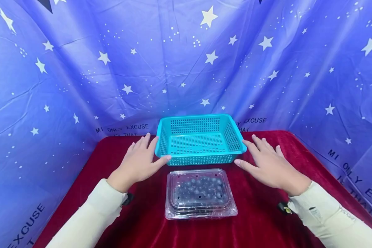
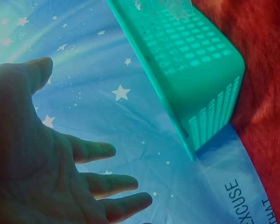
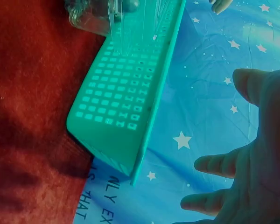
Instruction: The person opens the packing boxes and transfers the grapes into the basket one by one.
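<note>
A turquoise plastic basket point(image 1: 201, 160) with perforated walls stands upright near the back of the table, and nothing lies in it. In front of it sits a clear plastic clamshell box point(image 1: 201, 210), lid down, with dark round fruit like blueberries point(image 1: 201, 187) inside. My left hand point(image 1: 137, 160) is at the basket's left end, fingers spread, thumb tip right at the front corner. At the right end my right hand point(image 1: 271, 163) is spread too, fingertips close to the rim. Both wrist views show the left palm point(image 2: 42, 158) and right palm point(image 3: 266, 158) holding nothing.
Dark red velvet cloth point(image 1: 136, 213) covers the table. A blue curtain point(image 1: 161, 62) with white stars hangs close behind the basket and along both sides. Small dark devices sit at the left wrist point(image 1: 127, 199) and right wrist point(image 1: 283, 207), below pale sleeves.
</note>
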`<state>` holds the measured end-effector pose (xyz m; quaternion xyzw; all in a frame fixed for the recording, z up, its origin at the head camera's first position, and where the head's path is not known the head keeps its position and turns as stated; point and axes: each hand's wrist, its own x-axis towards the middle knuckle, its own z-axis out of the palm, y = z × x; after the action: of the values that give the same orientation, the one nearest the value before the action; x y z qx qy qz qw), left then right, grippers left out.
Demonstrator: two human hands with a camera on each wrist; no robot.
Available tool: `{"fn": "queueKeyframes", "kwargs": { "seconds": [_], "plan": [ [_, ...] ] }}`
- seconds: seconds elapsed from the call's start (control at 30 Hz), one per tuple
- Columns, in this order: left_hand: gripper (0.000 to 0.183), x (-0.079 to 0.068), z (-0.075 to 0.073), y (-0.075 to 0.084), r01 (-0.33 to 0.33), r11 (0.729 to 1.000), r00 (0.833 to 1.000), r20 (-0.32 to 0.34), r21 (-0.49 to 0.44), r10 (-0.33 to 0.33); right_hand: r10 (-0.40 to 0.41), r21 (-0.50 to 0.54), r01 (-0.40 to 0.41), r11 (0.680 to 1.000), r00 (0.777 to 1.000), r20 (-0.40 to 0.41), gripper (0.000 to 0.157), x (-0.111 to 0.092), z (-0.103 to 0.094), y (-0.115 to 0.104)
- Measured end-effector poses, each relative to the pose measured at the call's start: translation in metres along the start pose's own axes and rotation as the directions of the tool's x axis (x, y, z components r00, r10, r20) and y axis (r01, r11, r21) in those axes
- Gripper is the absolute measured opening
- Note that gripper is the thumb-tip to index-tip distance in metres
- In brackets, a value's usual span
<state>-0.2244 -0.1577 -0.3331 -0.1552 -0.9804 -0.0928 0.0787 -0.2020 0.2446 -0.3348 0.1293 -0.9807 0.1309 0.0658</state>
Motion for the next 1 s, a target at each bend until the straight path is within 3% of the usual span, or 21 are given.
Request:
{"fn": "queueKeyframes", "kwargs": {
  "seconds": [0.23,0.57,1.0],
  "plan": [
    [0.094,-0.005,0.008,0.007,-0.018,1.000,1.000,-0.002,-0.009,0.018,-0.005,0.008,0.005,1.000,1.000,0.012,0.089,-0.006,0.007,-0.005],
    [0.091,-0.012,0.015,0.028,-0.095,0.995,0.993,-0.071,0.011,0.096,-0.044,0.036,0.045,0.998,0.999,-0.004,0.086,-0.019,0.016,-0.011],
    [0.092,-0.022,0.021,0.044,-0.170,0.985,0.981,-0.092,0.034,0.173,-0.076,0.033,0.077,0.997,0.997,-0.008,0.082,-0.032,0.031,-0.012]
  ]
}}
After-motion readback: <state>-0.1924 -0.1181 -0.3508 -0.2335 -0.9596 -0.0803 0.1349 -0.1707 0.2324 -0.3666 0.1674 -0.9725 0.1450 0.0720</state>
